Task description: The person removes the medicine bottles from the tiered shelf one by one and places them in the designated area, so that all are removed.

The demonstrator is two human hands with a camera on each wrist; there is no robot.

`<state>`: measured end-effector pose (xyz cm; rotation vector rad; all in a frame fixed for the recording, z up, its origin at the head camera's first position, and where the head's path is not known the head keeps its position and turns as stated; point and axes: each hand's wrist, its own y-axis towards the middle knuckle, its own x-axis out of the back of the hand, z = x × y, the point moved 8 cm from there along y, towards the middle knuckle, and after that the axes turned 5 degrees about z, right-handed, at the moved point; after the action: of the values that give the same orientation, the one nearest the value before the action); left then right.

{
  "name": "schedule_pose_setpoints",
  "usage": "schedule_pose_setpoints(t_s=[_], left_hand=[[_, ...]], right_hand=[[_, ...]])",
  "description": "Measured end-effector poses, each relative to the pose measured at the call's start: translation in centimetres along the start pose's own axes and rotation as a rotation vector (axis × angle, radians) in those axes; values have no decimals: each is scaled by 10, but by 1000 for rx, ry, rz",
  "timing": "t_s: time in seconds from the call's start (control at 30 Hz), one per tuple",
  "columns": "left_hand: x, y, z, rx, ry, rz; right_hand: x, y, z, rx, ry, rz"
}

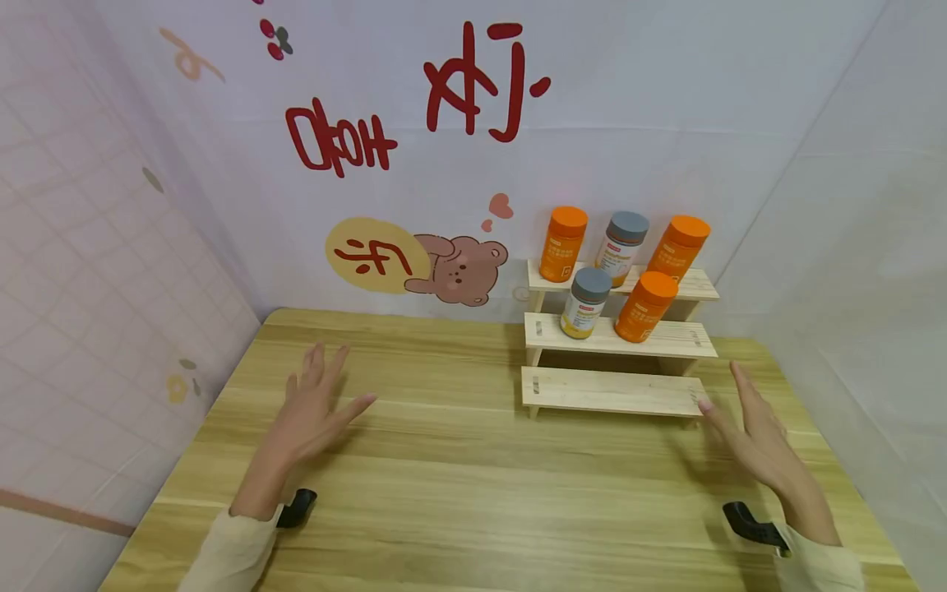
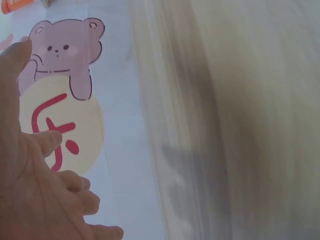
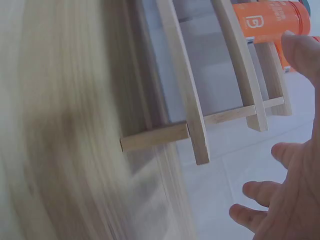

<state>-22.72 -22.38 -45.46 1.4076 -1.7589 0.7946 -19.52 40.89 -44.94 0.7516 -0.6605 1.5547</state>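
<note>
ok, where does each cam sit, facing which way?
Head: worn on head, facing forward and down at tabletop, rack and bottles; left hand, right hand and sleeves show.
Left wrist: on that wrist, facing past left hand to tabletop and printed bear; only that hand shows.
Right wrist: on that wrist, facing past right hand to rack and bottles; only that hand shows.
Head and right wrist share rack.

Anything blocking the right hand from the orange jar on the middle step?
Nothing visible. The right hand is by the right end of the low step; no object stands on that step. The grey-lidded jar beside the orange jar is on its far side from the hand.
</note>
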Motion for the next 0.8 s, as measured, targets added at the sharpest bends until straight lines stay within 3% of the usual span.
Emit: schedule_pose_setpoints(t_s=[0.17, 0.43, 0.8], left_hand=[[-5, 9, -8, -12, -31, 3], [-18, 19, -21, -6, -105, 17], [-25, 34, -51, -110, -243, 2]], right_hand=[[-2, 6, -1, -1, 125, 28], [-7, 15, -13, -76, 142, 29], [-13, 26, -27, -150, 185, -12]])
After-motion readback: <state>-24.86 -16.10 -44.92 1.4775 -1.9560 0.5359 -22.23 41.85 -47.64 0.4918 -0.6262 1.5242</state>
